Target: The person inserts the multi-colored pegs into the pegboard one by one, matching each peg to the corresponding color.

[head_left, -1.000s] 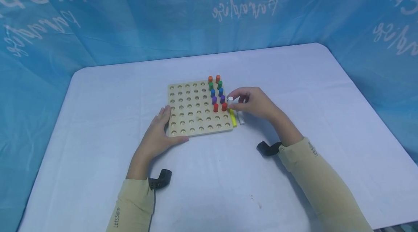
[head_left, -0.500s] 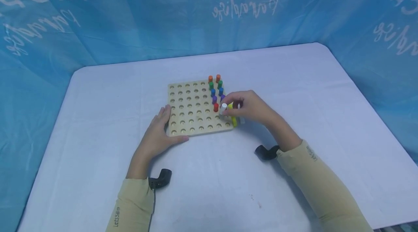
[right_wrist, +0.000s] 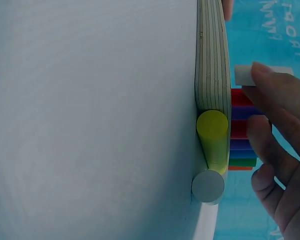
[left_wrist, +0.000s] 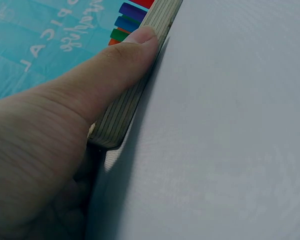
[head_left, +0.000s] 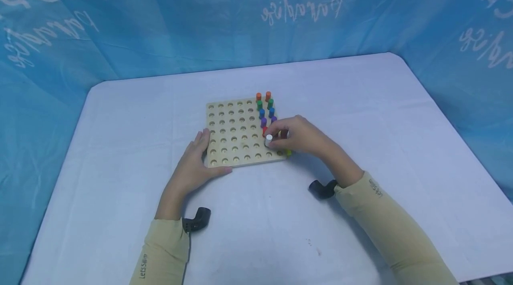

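My right hand (head_left: 300,136) pinches a white peg (head_left: 269,139) upright between thumb and fingers, over the hole just in front of the left red peg (head_left: 264,131). In the right wrist view a thin gap shows between this white peg's lower end and the wooden pegboard (head_left: 239,143). At the board's front left corner rests my left hand (head_left: 192,164), its thumb straight along the front edge and its fingers against the left side. Pairs of orange (head_left: 258,97), green, blue, purple and red pegs stand along the board's right side; my right hand partly hides them.
Beside the board's right edge lie a yellow peg (right_wrist: 212,135) and another white peg (right_wrist: 208,186), mostly hidden in the head view. The white-covered table (head_left: 256,222) extends all around. A blue printed curtain (head_left: 180,22) hangs behind.
My right hand has carried the white peg leftward and toward me, from beside the board's right edge to a spot in front of the red pegs. The left hand has kept still.
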### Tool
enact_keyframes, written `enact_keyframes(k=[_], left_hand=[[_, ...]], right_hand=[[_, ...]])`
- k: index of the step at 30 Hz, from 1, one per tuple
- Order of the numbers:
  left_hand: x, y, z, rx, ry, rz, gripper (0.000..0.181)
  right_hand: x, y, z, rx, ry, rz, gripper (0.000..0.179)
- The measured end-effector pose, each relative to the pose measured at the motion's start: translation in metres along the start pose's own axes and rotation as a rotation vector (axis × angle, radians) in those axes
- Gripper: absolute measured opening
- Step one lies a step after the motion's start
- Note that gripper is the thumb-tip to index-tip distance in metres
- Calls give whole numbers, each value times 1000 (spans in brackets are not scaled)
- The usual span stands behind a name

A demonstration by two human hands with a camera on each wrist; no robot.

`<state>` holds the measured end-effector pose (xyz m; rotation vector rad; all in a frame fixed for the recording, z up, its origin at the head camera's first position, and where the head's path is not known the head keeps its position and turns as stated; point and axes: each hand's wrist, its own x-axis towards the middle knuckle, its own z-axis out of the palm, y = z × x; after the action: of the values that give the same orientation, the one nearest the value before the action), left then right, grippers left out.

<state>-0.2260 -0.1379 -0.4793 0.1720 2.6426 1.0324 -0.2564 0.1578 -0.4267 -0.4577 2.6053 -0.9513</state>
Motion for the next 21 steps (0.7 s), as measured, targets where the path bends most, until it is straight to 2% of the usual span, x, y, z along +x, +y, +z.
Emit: enact_keyframes(k=[14,21], left_hand=[[0,1,-1,5,-3,-15,129],[0,1,0,4,-7,-18,128]], right_hand=[[5,1,3,-74,-17,-41,19],[6,2,3,-57,-52,-40,22]])
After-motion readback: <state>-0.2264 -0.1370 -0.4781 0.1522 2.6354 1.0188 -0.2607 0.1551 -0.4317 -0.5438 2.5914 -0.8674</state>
